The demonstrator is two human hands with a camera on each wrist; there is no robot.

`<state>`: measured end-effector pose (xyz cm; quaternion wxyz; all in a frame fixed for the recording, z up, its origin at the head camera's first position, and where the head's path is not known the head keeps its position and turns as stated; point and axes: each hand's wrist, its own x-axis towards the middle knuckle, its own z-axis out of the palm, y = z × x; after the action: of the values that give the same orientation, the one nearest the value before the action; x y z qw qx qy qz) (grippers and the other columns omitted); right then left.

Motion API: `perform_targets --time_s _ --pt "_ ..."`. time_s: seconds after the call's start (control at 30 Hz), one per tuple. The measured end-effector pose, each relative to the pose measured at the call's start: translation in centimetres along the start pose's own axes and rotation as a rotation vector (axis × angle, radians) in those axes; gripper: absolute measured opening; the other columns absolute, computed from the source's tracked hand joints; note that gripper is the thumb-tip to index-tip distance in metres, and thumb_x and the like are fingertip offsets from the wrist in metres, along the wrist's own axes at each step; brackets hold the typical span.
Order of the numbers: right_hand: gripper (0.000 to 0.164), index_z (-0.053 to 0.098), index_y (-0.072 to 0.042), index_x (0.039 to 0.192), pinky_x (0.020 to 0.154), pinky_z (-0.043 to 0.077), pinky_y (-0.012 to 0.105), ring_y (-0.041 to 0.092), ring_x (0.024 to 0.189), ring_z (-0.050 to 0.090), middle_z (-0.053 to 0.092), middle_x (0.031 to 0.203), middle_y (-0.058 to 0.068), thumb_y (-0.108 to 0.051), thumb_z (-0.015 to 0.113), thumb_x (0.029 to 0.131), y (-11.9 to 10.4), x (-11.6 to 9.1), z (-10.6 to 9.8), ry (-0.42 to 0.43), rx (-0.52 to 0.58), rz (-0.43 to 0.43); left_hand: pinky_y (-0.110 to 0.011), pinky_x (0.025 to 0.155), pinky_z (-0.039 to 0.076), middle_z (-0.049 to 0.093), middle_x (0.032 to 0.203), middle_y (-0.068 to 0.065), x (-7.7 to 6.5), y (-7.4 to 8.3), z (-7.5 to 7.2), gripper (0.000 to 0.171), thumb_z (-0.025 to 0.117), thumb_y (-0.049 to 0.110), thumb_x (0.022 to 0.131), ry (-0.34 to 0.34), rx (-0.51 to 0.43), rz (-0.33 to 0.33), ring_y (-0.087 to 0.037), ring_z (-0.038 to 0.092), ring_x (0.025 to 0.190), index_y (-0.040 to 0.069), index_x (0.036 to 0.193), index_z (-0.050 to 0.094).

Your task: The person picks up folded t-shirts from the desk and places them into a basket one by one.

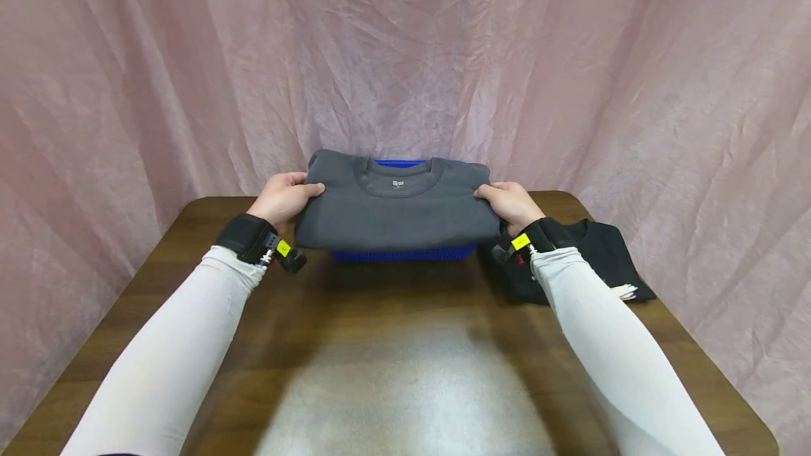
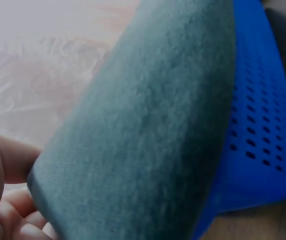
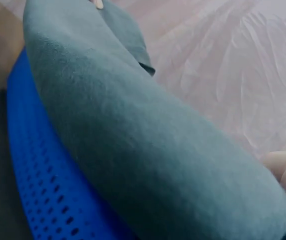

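A folded dark grey T-shirt (image 1: 399, 220) is held level over a blue plastic basket (image 1: 405, 255), its round collar towards the back. My left hand (image 1: 285, 197) grips the shirt's left side, thumb on top and fingers beneath. On the opposite side my right hand (image 1: 510, 204) pinches the other edge, thumb on top. In the left wrist view the cloth (image 2: 138, 130) hangs beside the basket's perforated wall (image 2: 263, 130). The right wrist view shows the shirt (image 3: 128, 120) above the basket (image 3: 43, 170). Most of the basket's inside is hidden under the shirt.
A folded black garment (image 1: 602, 255) with a small white bundle (image 1: 624, 292) lies on the table's right side, partly behind my right forearm. The brown wooden table (image 1: 253, 371) ends at a pink curtain (image 1: 393, 55) at the back.
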<state>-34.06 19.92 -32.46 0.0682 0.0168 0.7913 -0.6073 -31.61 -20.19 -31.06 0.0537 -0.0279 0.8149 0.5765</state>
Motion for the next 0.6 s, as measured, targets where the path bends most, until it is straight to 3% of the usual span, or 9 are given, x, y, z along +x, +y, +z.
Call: perform_targets --time_s 0.17,0.33,0.47,0.6 --pt "0.031 0.065 0.001 0.114 0.06 0.05 0.021 0.008 0.068 0.055 0.057 0.092 0.0 -0.024 0.06 0.096 -0.2 1.3 0.0 0.065 -0.053 0.01 -0.024 0.073 0.057 0.062 0.134 -0.016 2.0 0.3 1.0 0.047 0.058 0.027 0.103 0.042 -0.007 0.002 -0.011 0.066 0.089 0.004 0.144 0.056" --pt "0.037 0.064 0.002 0.124 0.06 0.051 0.02 0.006 0.066 0.057 0.058 0.097 0.002 -0.021 0.059 0.096 0.0 2.9 0.3 0.097 -0.038 0.018 -0.026 0.075 0.055 0.062 0.133 -0.016 3.8 0.4 2.1 0.044 0.06 0.023 0.102 0.106 -0.032 0.016 -0.016 0.064 0.095 0.003 0.141 0.058" --pt "0.043 0.063 0.004 0.13 0.063 0.051 0.019 0.011 0.076 0.058 0.062 0.109 0.01 -0.021 0.058 0.096 0.1 3.6 0.7 0.128 -0.084 0.01 -0.037 0.091 0.055 0.061 0.136 -0.018 4.8 0.3 3.2 0.045 0.06 0.021 0.101 0.161 -0.003 0.037 -0.025 0.062 0.11 0.002 0.142 0.057" --pt "0.049 0.058 0.006 0.137 0.071 0.048 0.021 0.019 0.096 0.055 0.058 0.131 0.019 -0.022 0.055 0.097 0.3 3.9 1.4 0.145 -0.219 -0.033 -0.046 0.105 0.049 0.06 0.138 -0.021 5.2 0.2 4.3 0.042 0.059 0.019 0.101 0.19 0.081 0.067 -0.032 0.057 0.123 -0.002 0.138 0.059"
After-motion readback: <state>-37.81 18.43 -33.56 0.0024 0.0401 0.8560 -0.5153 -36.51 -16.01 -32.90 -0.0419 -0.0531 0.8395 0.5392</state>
